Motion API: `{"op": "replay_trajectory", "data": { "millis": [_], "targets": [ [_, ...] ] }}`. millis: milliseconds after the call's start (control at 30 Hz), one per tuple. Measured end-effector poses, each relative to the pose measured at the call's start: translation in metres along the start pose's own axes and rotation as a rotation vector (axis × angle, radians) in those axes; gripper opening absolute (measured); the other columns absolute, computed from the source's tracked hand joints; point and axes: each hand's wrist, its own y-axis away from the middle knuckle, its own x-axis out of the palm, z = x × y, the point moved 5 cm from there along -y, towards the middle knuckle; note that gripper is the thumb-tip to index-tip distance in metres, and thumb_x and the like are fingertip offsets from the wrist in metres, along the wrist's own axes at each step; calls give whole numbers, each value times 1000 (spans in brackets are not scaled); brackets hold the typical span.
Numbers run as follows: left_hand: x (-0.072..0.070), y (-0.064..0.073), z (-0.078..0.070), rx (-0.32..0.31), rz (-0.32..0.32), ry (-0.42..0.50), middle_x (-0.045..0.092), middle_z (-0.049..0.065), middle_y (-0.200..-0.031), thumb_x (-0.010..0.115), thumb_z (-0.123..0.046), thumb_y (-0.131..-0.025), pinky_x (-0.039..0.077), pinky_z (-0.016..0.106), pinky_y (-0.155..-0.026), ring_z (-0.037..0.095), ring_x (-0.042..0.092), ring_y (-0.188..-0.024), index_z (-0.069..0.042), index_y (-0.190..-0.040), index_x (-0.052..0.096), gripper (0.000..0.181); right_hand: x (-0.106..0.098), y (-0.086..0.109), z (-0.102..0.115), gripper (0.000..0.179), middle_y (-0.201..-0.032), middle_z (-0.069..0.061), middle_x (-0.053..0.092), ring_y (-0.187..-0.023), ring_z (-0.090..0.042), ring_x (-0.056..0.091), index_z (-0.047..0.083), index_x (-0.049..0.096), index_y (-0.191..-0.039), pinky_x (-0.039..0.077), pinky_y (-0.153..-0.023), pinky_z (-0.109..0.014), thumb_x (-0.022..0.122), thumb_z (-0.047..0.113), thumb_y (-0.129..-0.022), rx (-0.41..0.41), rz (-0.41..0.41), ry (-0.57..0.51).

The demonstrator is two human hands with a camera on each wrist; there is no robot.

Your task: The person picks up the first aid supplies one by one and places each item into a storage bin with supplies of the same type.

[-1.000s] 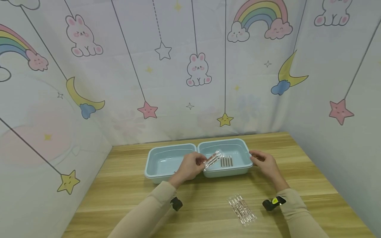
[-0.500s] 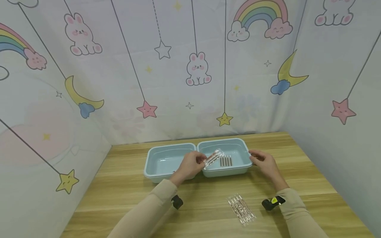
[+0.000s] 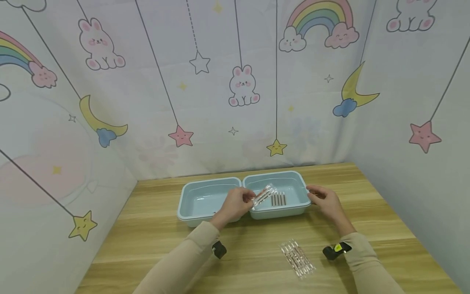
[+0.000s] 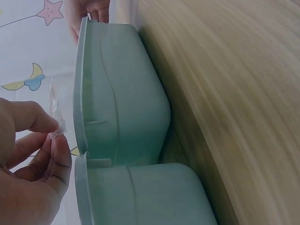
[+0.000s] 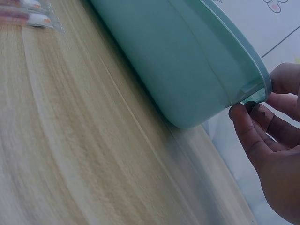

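My left hand (image 3: pixel 233 205) pinches a clear plastic pack of brown, white-tipped swabs (image 3: pixel 263 197) by one end. The pack slants over the left part of the right light-blue bin (image 3: pixel 280 213). In the left wrist view, thumb and fingertips meet on its crinkled plastic edge (image 4: pixel 58 124). Inside that bin, a row of similar brown swabs (image 3: pixel 278 199) lies on the floor. My right hand (image 3: pixel 327 203) grips the bin's right end; in the right wrist view, its fingers curl at the rim (image 5: pixel 262 77), fingertips beneath it.
A matching left bin (image 3: pixel 187 212) stands against the right one, with a small dark bit near its front wall, partly hidden by the left hand. Another swab pack (image 3: pixel 297 259) lies on the wooden table (image 3: pixel 249 261) in front. A patterned curtain (image 3: pixel 205 110) rises behind the bins.
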Motion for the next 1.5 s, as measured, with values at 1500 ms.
{"op": "replay_trajectory", "data": {
  "millis": [1500],
  "targets": [
    [5,7,-14,66,18,10,67,3,-89,67,-14,-82,52,14,-65,7,60,-74,-4,-99,69,19,0,0,-2,41,-115,-20,58,-88,4,56,3,57,-120,56,-72,-21,61,26,-88,-5,-14,-1]
  ]
}}
